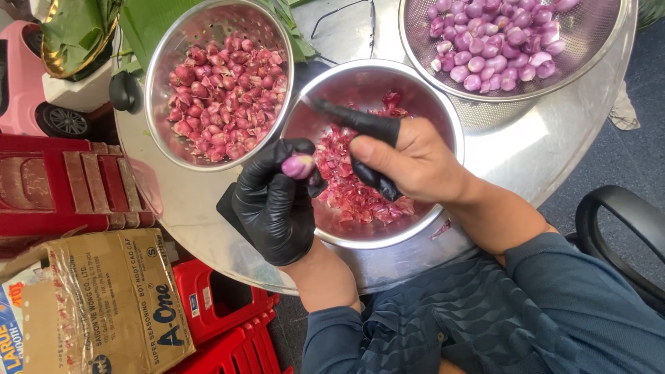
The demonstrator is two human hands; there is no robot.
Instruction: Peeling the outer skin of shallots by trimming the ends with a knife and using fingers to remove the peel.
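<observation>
Left hand (pixel 273 208), black-gloved, pinches peeled shallot (pixel 298 165) at frame centre, over left rim of peel bowl (pixel 388 235). Right hand (pixel 415 166) grips knife (pixel 346 118) above peels. Unpeeled-shallot colander (pixel 163 90) touching upper left; peeled-shallot strainer (pixel 485 111) upper right. Round metal table (pixel 547 145), little free rim.

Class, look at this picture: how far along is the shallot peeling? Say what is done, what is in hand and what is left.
Done: peeled shallots fill the upper-right strainer; skins lie in the middle bowl. In hand: the gloved left hand holds one shallot, the right hand a knife. Left: the upper-left colander holds many unpeeled shallots.
</observation>
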